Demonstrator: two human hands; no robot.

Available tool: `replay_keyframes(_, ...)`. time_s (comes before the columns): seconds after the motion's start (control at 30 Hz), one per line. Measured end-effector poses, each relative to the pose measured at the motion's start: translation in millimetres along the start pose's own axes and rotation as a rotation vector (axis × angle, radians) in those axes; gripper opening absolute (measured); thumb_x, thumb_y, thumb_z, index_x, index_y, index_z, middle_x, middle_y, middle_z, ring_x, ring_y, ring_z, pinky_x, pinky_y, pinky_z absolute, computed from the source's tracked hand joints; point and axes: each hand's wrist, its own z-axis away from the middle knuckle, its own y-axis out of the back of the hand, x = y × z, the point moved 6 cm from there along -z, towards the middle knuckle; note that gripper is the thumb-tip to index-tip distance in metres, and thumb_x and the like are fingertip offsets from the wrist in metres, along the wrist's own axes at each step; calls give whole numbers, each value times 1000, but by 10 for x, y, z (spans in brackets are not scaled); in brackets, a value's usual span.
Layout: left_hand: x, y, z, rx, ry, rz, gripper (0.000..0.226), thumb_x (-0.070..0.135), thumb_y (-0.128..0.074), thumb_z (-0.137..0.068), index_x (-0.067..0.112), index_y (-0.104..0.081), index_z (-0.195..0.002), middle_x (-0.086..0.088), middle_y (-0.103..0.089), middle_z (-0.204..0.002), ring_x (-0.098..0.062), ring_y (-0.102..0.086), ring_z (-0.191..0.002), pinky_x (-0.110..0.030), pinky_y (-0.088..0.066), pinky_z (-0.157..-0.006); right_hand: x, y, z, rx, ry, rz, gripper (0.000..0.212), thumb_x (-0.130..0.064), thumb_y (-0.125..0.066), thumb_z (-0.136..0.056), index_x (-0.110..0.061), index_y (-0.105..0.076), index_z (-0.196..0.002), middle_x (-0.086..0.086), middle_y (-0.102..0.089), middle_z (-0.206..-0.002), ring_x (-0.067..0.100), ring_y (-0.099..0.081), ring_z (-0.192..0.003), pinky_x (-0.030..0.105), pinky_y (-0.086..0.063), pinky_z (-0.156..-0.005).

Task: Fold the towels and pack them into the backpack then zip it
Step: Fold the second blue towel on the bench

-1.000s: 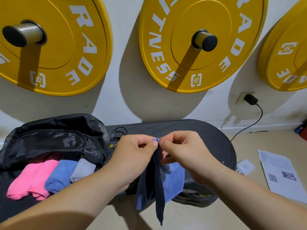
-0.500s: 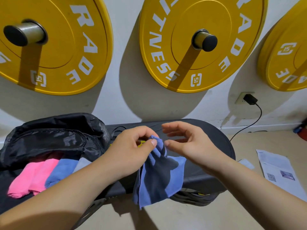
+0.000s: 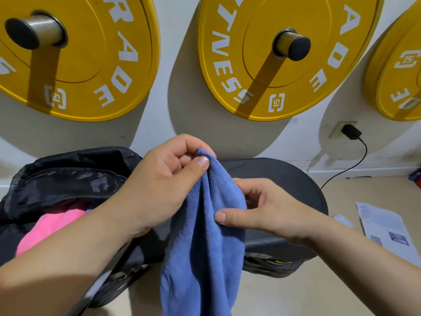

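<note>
L hand (image 3: 157,185) is raised over the counter (image 3: 284,179). Its fingers (image 3: 200,164) are curled tight, thumb tip vs. index, pinching the top corner of the blue towel (image 3: 205,247). The rest of the L fingers are tucked into the palm. R hand (image 3: 268,213) sits lower and to the right. Its thumb lies flat across the front of the cloth and the other fingers are curled behind it, so it grips a fold partway down the right edge.

The towel hangs bunched from both grips, in front of the counter edge, with its bottom out of frame.

The black backpack (image 3: 68,174) lies on the counter at left, mouth open, w/ a pink towel (image 3: 50,226) inside.

Yellow weight plates (image 3: 319,65) hang on the wall. A paper sheet (image 3: 385,229) lies on the floor at right.
</note>
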Motion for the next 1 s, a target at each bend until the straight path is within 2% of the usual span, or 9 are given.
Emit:
replay_keyframes(0.13, -106, 139, -44, 115, 5, -59, 14, 10, -57, -101, 18, -68, -95, 4, -68, -69, -9, -57, -64, -16, -45, -58, 229, 195, -21, 30, -115, 73, 64, -36, -88, -73, 13, -59, -102, 31, -68, -102, 29, -68, -94, 59, -53, -88)
replay_keyframes(0.23, -154, 278, -64, 202, 14, -88, 19, 7, -53, -103, 18, -67, -95, 4, -67, -67, -11, -54, -61, -18, -43, -54, 411, 374, 44, 44, -210, 274, 60, -49, -88, -69, 2, -60, -84, 13, -60, -73, 15, -56, -72, 38, -42, -69)
replay_keyframes(0.37, -240, 436, -67, 251, 47, -133, 25, 10, -53, -103, 26, -68, -90, 3, -67, -65, -15, -54, -61, -26, -44, -54, 497, 630, 167, 180, -234, 347, 57, -42, -90, -71, -7, -46, -65, 0, -44, -58, 14, -41, -57, 32, -31, -58)
replay_keyframes(0.5, -326, 531, -58, 283, 83, -225, 18, 15, -55, -103, 25, -67, -94, -14, -70, -76, -19, -54, -69, -32, -41, -67, 418, 831, 285, 298, -250, 312, 54, -36, -93, -67, -2, -51, -69, 1, -49, -59, 13, -44, -57, 27, -34, -53)
replay_keyframes(0.63, -329, 611, -47, 385, 128, -141, 12, 17, -55, -104, 17, -66, -100, -16, -75, -88, -21, -59, -77, -37, -44, -75, 356, 1003, 391, 312, -250, 83, 31, -28, -85, -74, -10, -61, -65, 4, -52, -63, 14, -48, -60, 19, -39, -53)
replay_keyframes(0.73, -401, 648, -59, 389, 172, -181, 12, 20, -55, -104, 14, -66, -102, -19, -74, -94, -23, -60, -78, -38, -44, -77, 487, 1097, 395, 342, -269, -123, 20, -26, -75, -85, -6, -69, -86, 5, -60, -76, 14, -54, -70, 23, -44, -62)
replay_keyframes(0.87, -557, 719, -129, 389, 198, -358, 13, 22, -56, -102, 15, -66, -97, -20, -74, -87, -21, -57, -72, -34, -44, -72, 707, 1204, 314, 514, -333, -171, 18, -21, -71, -93, -4, -74, -97, 1, -62, -81, 12, -51, -68, 28, -37, -61)
replay_keyframes(0.93, -522, 756, -202, 433, 158, -445, 12, 19, -58, -101, 15, -68, -97, -17, -73, -85, -19, -58, -69, -27, -46, -69, 672, 1263, 242, 684, -268, -245, 12, -14, -68, -95, -11, -72, -84, 0, -63, -74, 14, -53, -65, 28, -45, -57)
replay_keyframes(1.0, -376, 807, -279, 525, 82, -537, 10, 18, -61, -99, 18, -71, -100, -4, -72, -87, -15, -61, -71, -8, -43, -65, 503, 1312, 131, 814, -95, -344, 14, -9, -64, -98, -11, -68, -85, 1, -66, -75, 17, -61, -75, 30, -58, -62)
